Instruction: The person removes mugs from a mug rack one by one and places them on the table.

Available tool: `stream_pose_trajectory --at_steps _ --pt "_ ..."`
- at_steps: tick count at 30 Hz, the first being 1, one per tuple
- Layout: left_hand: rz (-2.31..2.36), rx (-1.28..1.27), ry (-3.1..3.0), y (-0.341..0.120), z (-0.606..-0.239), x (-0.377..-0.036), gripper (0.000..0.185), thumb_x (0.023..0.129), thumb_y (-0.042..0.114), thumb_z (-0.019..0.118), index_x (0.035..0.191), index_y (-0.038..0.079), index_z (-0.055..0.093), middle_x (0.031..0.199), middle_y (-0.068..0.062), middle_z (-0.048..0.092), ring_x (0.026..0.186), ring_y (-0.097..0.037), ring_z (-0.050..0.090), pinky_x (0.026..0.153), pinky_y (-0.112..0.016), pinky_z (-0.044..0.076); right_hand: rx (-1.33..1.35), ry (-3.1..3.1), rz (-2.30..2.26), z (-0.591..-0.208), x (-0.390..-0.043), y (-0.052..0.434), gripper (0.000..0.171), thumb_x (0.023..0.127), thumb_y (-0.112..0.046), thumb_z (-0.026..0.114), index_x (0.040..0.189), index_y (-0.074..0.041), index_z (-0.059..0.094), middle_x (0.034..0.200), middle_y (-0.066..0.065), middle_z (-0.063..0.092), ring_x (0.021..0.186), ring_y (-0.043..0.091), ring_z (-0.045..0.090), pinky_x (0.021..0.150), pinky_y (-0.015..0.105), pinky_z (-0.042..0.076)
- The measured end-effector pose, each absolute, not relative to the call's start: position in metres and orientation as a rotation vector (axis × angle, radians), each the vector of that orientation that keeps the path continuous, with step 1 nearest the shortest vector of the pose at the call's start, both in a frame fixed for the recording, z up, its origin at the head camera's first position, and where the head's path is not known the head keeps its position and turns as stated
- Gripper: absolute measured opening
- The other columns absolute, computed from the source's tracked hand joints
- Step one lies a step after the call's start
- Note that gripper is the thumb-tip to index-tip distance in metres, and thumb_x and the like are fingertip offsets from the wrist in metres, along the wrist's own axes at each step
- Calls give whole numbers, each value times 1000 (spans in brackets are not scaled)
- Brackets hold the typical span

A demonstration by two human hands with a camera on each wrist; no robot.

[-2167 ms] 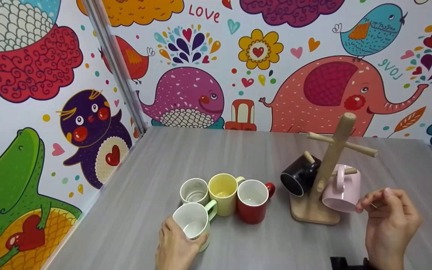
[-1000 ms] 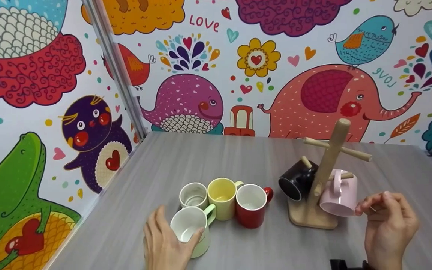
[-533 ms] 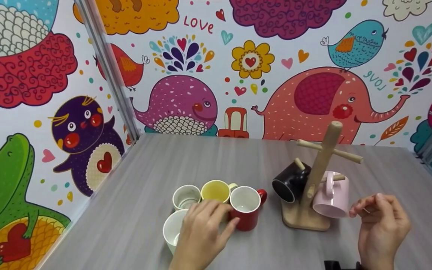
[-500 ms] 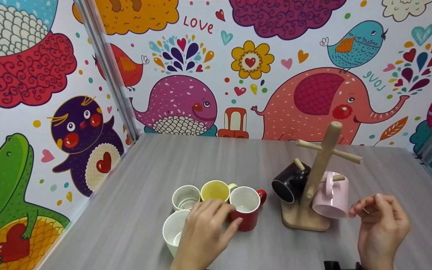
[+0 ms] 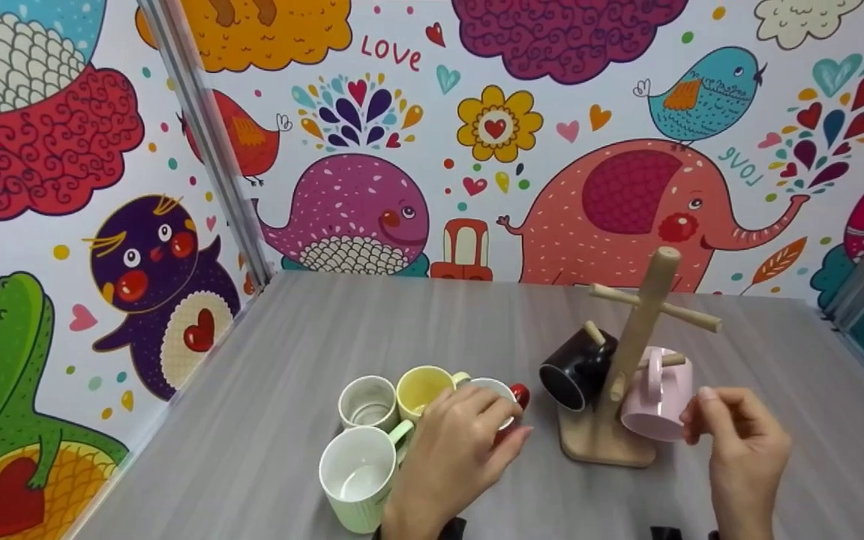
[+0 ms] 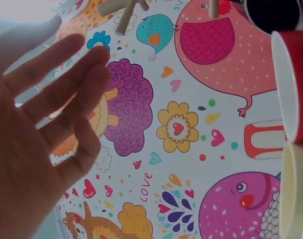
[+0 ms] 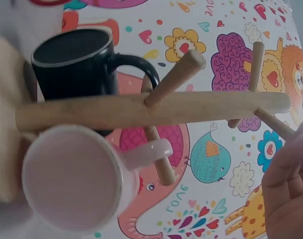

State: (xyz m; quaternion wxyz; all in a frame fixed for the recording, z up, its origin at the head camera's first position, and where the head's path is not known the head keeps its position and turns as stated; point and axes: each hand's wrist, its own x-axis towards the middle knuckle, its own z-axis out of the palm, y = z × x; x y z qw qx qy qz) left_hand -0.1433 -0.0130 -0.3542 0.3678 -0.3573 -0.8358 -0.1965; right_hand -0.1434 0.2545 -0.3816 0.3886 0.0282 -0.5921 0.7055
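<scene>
Left fingers [image 5: 477, 409] now spread over red mug [image 5: 520, 395], right fingers [image 5: 709, 409] loosely curled, empty

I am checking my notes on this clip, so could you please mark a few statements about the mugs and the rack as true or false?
1. A black mug hangs on the wooden rack. True.
2. The pink mug stands upright on the table. False: it hangs on the rack.
3. The left hand reaches over the red mug. True.
4. The right hand holds the yellow mug. False: it hovers beside the pink mug.
</scene>
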Motion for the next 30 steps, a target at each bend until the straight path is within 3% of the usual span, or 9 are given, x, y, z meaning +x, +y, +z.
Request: stream_pose_trajectory --at_steps 7,15,25,30 --pt "-530 -888 -2142 -15 -363 -143 8 80 26 69 80 19 63 79 10 58 78 -7 55 68 -25 42 -99 -1927 1400 -384 -139 250 13 85 5 57 73 6 59 57 7 53 45 12 47 43 18 40" --pt "-513 -883 -2160 -15 -362 -142 9 81 27 67 79 20 63 76 11 57 76 -6 54 65 -25 41 -96 -1972 1352 -384 -139 251 13 84 5 58 71 5 59 57 8 53 45 11 48 43 18 41" --pt "-510 -869 -2232 -16 -362 -142 10 79 29 68 79 20 64 74 11 56 74 -6 53 65 -25 41 259 -2003 793 -389 -148 259 18 68 10 68 64 -6 60 52 -6 47 46 -1 37 43 15 30" --pt "-452 -864 -2273 -18 -363 -143 13 77 30 69 78 20 62 74 10 53 74 -8 53 64 -26 40 278 -2031 711 -389 -150 259 18 67 8 69 63 -7 59 51 -7 47 45 -1 37 42 15 30"
